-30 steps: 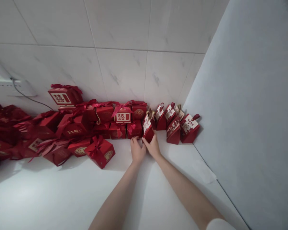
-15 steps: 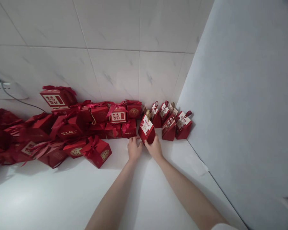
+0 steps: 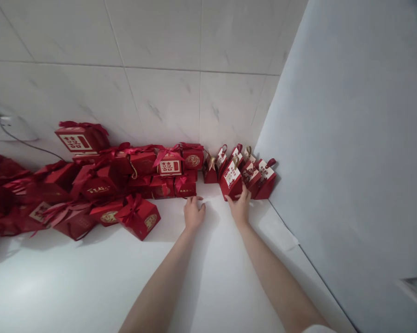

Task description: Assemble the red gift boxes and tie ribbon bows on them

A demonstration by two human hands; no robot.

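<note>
My right hand [image 3: 239, 206] grips the lower front of a red triangular favor box [image 3: 231, 184] with a white printed flap and a gold loop on top. This box stands at the left of the front row, close beside another red triangular box [image 3: 251, 178]. Further right, against the side panel, is a third triangular box [image 3: 266, 182] with a dark red ribbon loop. My left hand [image 3: 193, 215] rests on the white surface just in front of the stacked red boxes [image 3: 185, 184], its thumb apart from the bent fingers and nothing visible in it.
Red ribboned gift boxes [image 3: 101, 185] fill the left side along the tiled wall [image 3: 163, 101]. One nearer box [image 3: 139, 219] sits forward of the rest. A pale panel [image 3: 340, 138] borders the right. A cable [image 3: 28, 147] runs from a power strip [image 3: 10, 129].
My right hand has moved the triangular box rightward, up against its front-row neighbour. A small box with a gold bow behind it is now uncovered. My left hand stays nearly in place.
</note>
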